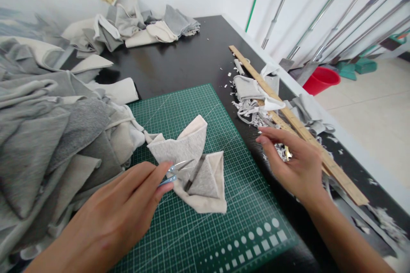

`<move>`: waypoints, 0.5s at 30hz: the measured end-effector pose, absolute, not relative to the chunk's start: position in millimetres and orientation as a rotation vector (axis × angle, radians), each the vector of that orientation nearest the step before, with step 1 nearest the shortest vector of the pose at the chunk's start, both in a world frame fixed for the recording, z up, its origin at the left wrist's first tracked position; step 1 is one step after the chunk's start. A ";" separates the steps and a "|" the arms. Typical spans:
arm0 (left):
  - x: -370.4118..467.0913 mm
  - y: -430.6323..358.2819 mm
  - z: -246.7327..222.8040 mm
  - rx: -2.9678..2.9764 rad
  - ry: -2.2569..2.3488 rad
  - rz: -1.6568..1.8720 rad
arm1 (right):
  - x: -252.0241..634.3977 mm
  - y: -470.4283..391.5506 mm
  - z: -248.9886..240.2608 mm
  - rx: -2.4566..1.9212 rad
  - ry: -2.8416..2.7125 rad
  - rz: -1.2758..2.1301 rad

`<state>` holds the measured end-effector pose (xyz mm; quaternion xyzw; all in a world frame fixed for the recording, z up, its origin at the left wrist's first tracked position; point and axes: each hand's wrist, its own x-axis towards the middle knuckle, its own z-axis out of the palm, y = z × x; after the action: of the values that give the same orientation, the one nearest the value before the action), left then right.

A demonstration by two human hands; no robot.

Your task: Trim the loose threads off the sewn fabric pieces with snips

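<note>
My left hand is closed around small thread snips with light blue handles. The snips' blades point right, over a crumpled grey piece of fabric with cream inner side and stitched edges. That fabric lies on the green cutting mat. To the right, past the mat's edge, my right hand hovers by a heap of trimmings. Its thumb and forefinger tips come together in a pinch; whether a scrap is between them is too small to tell.
A large pile of grey and cream fabric covers the left side. More folded pieces lie at the back of the black table. A wooden ruler crosses the scraps at right. A red bucket stands on the floor.
</note>
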<state>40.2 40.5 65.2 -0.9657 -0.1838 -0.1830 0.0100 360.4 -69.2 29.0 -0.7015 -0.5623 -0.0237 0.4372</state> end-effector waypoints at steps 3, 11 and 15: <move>35.7 43.2 61.1 -3.064 -0.587 -0.423 | 360.9 -69.8 29.1 -1.750 -1.401 -0.062; 38.2 45.3 63.5 -3.095 -0.581 -0.509 | 360.5 -70.5 30.1 -1.745 -1.405 -0.081; 38.1 45.0 61.1 -3.085 -0.607 -0.463 | 360.6 -70.8 30.7 -1.744 -1.406 -0.092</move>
<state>38.1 45.0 61.1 -0.9705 -0.1910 -0.1458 -0.0183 360.6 -70.8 30.7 -0.7006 -0.5648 -0.0370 0.4346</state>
